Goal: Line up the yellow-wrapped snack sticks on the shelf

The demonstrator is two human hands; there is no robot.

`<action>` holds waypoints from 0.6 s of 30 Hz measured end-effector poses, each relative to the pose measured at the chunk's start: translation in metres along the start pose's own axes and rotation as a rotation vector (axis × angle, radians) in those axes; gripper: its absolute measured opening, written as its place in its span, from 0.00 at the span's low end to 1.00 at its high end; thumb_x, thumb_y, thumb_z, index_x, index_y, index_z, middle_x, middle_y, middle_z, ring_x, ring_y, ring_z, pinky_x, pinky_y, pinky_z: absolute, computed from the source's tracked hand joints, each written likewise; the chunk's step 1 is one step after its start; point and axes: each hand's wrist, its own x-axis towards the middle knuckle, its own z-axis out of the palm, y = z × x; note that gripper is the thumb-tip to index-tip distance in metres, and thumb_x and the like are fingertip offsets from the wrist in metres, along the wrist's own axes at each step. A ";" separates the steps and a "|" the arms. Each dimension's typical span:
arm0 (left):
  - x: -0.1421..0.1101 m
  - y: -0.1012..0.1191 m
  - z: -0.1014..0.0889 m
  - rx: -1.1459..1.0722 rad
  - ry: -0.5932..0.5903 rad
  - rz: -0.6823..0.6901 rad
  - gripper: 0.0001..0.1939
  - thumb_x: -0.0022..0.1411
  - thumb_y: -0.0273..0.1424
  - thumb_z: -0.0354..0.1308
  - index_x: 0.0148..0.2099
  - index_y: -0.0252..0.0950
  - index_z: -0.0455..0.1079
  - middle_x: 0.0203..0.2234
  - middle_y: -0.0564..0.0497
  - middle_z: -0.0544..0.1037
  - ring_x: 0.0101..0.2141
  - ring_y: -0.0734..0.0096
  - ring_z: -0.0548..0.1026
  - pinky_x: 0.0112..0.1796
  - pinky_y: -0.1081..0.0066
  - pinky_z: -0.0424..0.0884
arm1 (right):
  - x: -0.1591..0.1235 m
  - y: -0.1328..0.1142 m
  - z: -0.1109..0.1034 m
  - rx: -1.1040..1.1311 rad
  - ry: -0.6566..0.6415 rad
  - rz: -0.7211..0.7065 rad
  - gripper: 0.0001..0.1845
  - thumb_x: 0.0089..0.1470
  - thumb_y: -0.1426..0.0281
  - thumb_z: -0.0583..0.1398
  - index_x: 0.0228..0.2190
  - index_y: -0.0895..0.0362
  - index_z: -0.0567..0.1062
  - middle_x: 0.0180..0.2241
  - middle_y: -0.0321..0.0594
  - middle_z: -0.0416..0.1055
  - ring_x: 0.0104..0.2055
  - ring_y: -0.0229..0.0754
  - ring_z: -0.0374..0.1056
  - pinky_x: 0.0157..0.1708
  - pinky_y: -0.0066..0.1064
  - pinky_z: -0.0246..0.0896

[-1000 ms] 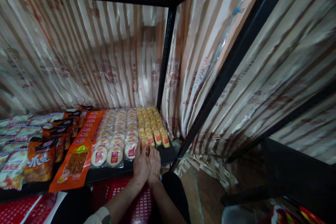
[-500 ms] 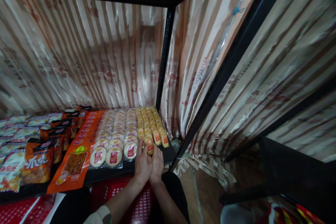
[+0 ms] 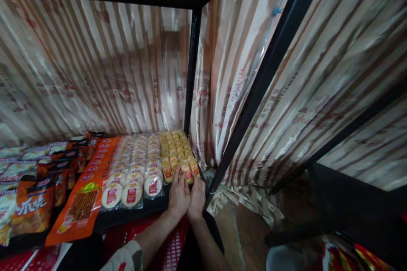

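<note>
Rows of small yellow wrapped cakes point(image 3: 173, 146) with red-orange labels stand at the right end of a black shelf point(image 3: 149, 205). My left hand point(image 3: 178, 197) and my right hand point(image 3: 196, 198) are side by side at the front of these rows. Their fingertips close round the near end of one wrapped cake point(image 3: 187, 175), left and right of it. Part of that cake is hidden by the fingers. Just left of my hands are columns of round white wrapped cakes point(image 3: 153, 184) with red labels.
Further left lie an orange packet of brown sticks point(image 3: 82, 203), orange snack bags point(image 3: 33, 209) and white bags point(image 3: 6, 209). Black posts point(image 3: 192, 72) and a striped curtain point(image 3: 136, 67) enclose the shelf. Red perforated baskets point(image 3: 171, 245) sit below its front edge.
Both hands have moved right along the front of the yellow rows, from one wrapped cake to another. A yellow cake now shows at the front of the leftmost column. The view has shifted slightly.
</note>
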 end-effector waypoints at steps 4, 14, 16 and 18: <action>0.002 -0.001 0.004 0.010 -0.004 0.000 0.23 0.56 0.20 0.42 0.53 0.30 0.62 0.59 0.41 0.56 0.59 0.65 0.55 0.57 0.63 0.56 | 0.000 0.003 0.003 0.005 -0.001 -0.021 0.21 0.52 0.70 0.50 0.49 0.57 0.63 0.47 0.46 0.65 0.49 0.45 0.58 0.48 0.39 0.56; 0.004 -0.005 0.011 -0.055 0.010 -0.009 0.23 0.54 0.20 0.43 0.52 0.34 0.64 0.59 0.46 0.57 0.59 0.67 0.55 0.57 0.64 0.55 | 0.001 0.010 0.003 -0.062 0.005 -0.054 0.20 0.52 0.71 0.49 0.48 0.55 0.64 0.47 0.44 0.66 0.49 0.44 0.58 0.49 0.38 0.55; 0.003 -0.005 0.013 -0.072 0.010 -0.002 0.23 0.54 0.19 0.44 0.52 0.34 0.64 0.59 0.45 0.57 0.59 0.66 0.55 0.58 0.63 0.55 | 0.001 0.011 0.002 -0.085 -0.003 -0.052 0.20 0.52 0.71 0.49 0.48 0.55 0.64 0.47 0.44 0.66 0.49 0.45 0.58 0.49 0.38 0.55; 0.003 -0.005 0.014 -0.082 0.008 0.001 0.24 0.53 0.19 0.44 0.52 0.34 0.64 0.59 0.45 0.57 0.59 0.66 0.54 0.58 0.63 0.55 | 0.002 0.011 0.003 -0.090 -0.014 -0.047 0.20 0.53 0.71 0.50 0.48 0.56 0.64 0.47 0.45 0.66 0.49 0.45 0.58 0.49 0.38 0.56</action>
